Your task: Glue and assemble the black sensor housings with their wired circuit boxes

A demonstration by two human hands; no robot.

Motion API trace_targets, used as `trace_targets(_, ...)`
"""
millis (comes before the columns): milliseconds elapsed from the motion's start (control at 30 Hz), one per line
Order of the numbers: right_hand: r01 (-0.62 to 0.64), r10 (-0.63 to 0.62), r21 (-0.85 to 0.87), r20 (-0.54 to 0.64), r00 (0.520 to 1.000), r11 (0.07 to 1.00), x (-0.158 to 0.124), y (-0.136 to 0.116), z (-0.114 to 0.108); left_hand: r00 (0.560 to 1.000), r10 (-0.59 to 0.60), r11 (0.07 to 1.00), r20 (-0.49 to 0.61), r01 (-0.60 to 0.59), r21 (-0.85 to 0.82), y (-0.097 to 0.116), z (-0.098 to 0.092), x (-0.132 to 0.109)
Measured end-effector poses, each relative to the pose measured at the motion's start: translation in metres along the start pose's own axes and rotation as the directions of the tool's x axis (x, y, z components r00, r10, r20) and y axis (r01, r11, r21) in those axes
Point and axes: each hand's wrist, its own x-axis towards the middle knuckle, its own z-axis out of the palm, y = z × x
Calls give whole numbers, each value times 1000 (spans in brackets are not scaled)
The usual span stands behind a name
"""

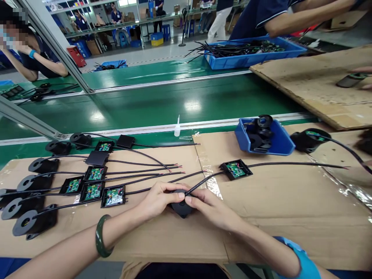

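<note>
Both hands meet over a black round plastic housing [182, 209] near the front of the cardboard. My left hand [159, 197] grips its left side, thumb on top. My right hand [207, 203] closes on its right side, with the thumb at the spot where a black cable [205, 180] leaves the housing. That cable runs up to a small open black box with a green circuit board [236, 169]; a second cable [290, 164] stretches right from the box to bare wire ends. The housing's underside and my fingertips behind it are hidden.
Left lie several similar housings [35, 221] cabled to boxes with circuit boards [114, 196]. A blue bin [264, 149] of black parts and a small white bottle [177, 130] stand beyond my hands. Behind them runs a green conveyor [145, 104]. Co-workers sit opposite.
</note>
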Motion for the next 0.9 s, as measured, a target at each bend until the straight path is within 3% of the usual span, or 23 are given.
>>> trace_targets(167,11,-11,1,-2,1000,1000,2,1,-1,999,-12,999,-47,14,38,-4,0,0)
trace_targets(367,5,-3,49,-32,999,999,-2,3,4,994,86,996,-71,-84,30,-6,7,1)
trace_targets(500,42,-42,136,-2,999,990,-3,-1,4,988,151,987,-37,-149,56,-7,7,-1)
trace_targets(700,59,-47,238,-54,997,969,-3,8,10,966,253,959,51,-258,121,-11,3,-7)
trace_targets(900,37,-20,302,-60,998,952,-6,6,15,961,275,938,27,-275,212,-15,5,-8)
